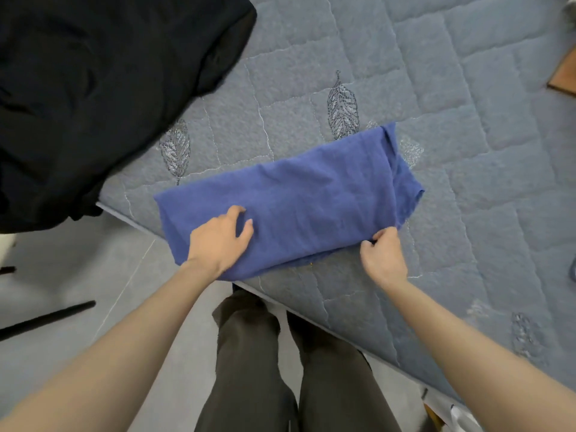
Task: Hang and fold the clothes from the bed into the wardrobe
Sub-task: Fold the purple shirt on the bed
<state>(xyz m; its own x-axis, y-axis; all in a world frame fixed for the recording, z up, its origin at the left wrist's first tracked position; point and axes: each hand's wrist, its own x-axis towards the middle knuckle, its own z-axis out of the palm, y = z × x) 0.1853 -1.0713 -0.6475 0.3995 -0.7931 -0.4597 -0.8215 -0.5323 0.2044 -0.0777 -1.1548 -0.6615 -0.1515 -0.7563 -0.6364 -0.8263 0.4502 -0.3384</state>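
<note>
A blue garment (311, 194), folded into a long band, lies on the grey quilted bed (452, 151) near its front edge. My left hand (221, 238) rests on the garment's near left part, fingers slightly bent and pressing the cloth. My right hand (383, 254) pinches the garment's near right corner between thumb and fingers. A large black garment (103, 88) lies heaped over the bed's far left corner.
The bed's edge runs diagonally from left to lower right, with grey floor (78, 260) below it. A black rod (46, 319) lies on the floor at the left. My legs in dark trousers (280, 369) stand against the bed. A wooden piece (565, 73) shows at the right edge.
</note>
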